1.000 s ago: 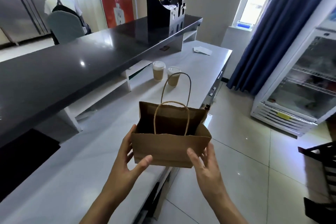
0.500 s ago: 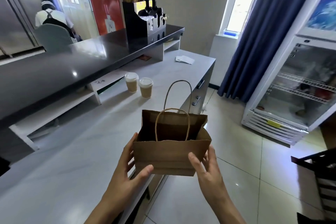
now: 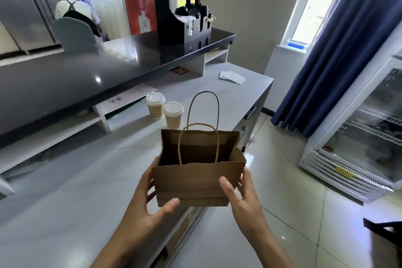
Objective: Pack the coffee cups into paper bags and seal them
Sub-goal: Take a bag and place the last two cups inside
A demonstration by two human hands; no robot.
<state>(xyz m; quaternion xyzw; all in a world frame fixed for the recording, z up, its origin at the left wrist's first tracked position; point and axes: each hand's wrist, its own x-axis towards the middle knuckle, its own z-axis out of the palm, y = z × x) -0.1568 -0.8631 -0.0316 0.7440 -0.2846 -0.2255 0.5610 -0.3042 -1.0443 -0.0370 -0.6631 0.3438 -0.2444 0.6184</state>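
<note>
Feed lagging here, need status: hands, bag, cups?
Left hand and right hand grip the paper bag at its sides, mouth open, nothing visible inside. Two lidded coffee cups on the counter beyond, unpacked. Nothing between.

Black organizer [image 3: 185,26] on a dark raised counter [image 3: 87,76], glass-door fridge [image 3: 365,137] beside blue curtain [image 3: 339,50].

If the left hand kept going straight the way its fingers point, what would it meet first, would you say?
The left hand already grips the paper bag; beyond it, the nearer coffee cup probably comes first, though depth is unclear.
</note>
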